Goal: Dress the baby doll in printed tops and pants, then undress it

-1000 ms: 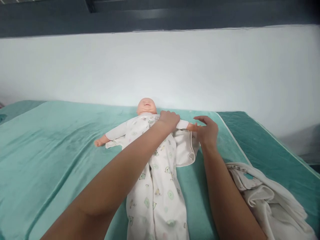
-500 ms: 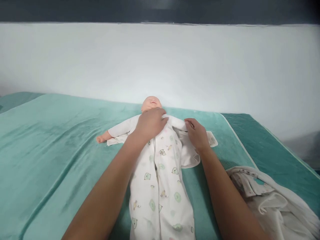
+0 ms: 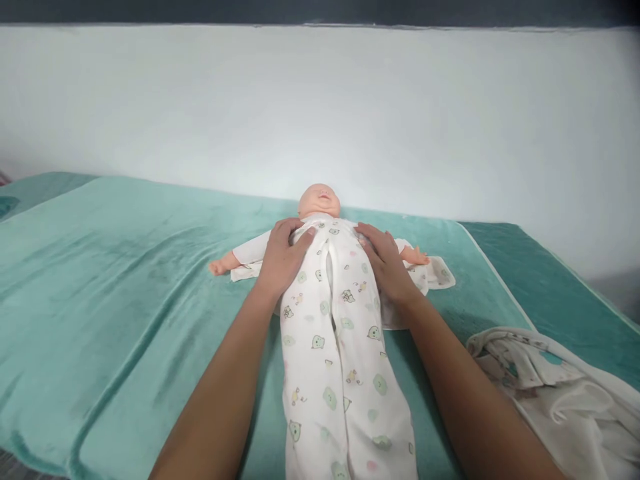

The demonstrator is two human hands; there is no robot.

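Observation:
A baby doll [image 3: 320, 200] lies on its back, arms stretched out to both sides. White trousers [image 3: 330, 393] printed with green animal faces cover it up to the chest, over a white long-sleeved top [image 3: 253, 248]. My left hand [image 3: 286, 257] lies against one side of the doll's chest, fingers spread and thumb on the printed cloth. Against the other side rests my right hand [image 3: 386, 263], its fingers extended along the edge of the trousers. Under the doll's arms, a spread printed garment [image 3: 440, 273] shows in part.
A green plush cover [image 3: 125, 320] spreads under the doll, with a few creases at the left. Crumpled white cloth [image 3: 565, 407] with a printed part lies at the lower right, near my right forearm. Beyond the far edge stands a white wall [image 3: 320, 100].
My left hand has shifted from the upper chest to its side. My right hand has left the sleeve for the chest's other side, and the doll's hand there now shows. The view has shifted slightly.

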